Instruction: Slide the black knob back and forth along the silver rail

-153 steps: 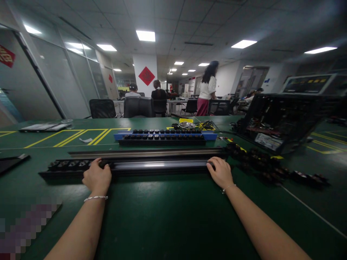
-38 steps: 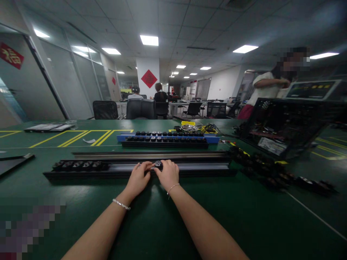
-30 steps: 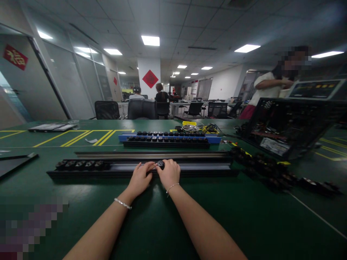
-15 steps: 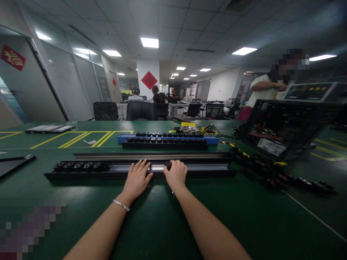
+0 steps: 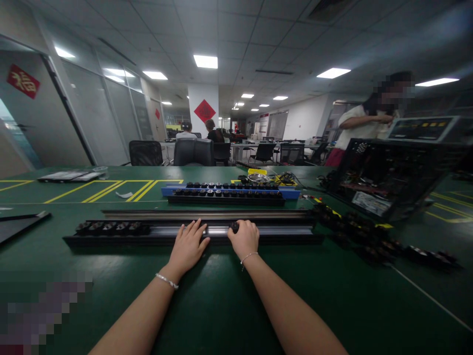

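Dark green tabletop (image 5: 221,305) fills the lower half of the frame under an office ceiling. At mid-frame, the right hand (image 5: 245,238) has its thumb and fingers closed around a small, dark, rounded part (image 5: 235,227) over the silvery channel of a long black rail (image 5: 281,240). Left of it, the left hand (image 5: 188,244) lies with fingers spread across the same rail. Five or so black blocks with metallic tops (image 5: 109,226) sit in the rail's left end. Just behind runs a thin dark strip (image 5: 266,215); farther back, at upper centre, a bright blue rail (image 5: 291,194). Blurred black parts (image 5: 362,231) lie heaped toward the right edge.
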`<state>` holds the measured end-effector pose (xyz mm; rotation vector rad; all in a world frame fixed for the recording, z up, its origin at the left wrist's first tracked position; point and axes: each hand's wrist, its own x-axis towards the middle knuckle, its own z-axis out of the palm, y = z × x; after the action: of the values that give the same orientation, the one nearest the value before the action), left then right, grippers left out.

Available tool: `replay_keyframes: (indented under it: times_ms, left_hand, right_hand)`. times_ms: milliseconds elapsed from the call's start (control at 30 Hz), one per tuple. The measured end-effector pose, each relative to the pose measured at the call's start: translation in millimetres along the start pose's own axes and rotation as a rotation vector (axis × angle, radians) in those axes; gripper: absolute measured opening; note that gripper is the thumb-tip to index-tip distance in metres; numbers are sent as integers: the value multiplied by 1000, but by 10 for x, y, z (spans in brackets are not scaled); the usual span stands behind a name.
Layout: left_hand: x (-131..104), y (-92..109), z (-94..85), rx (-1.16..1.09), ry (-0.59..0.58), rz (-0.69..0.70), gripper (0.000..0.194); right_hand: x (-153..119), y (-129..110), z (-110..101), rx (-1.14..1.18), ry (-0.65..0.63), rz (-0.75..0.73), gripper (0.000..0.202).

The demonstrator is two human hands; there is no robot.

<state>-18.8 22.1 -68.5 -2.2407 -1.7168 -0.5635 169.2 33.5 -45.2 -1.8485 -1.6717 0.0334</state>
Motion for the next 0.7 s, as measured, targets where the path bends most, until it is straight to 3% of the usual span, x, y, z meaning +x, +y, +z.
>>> replay_keyframes:
  times_ms: [700]
  left_hand:
    - [1,3,-17,-22,7,0,46]
  right_hand:
    - [46,233,-156,-66,16,27,25]
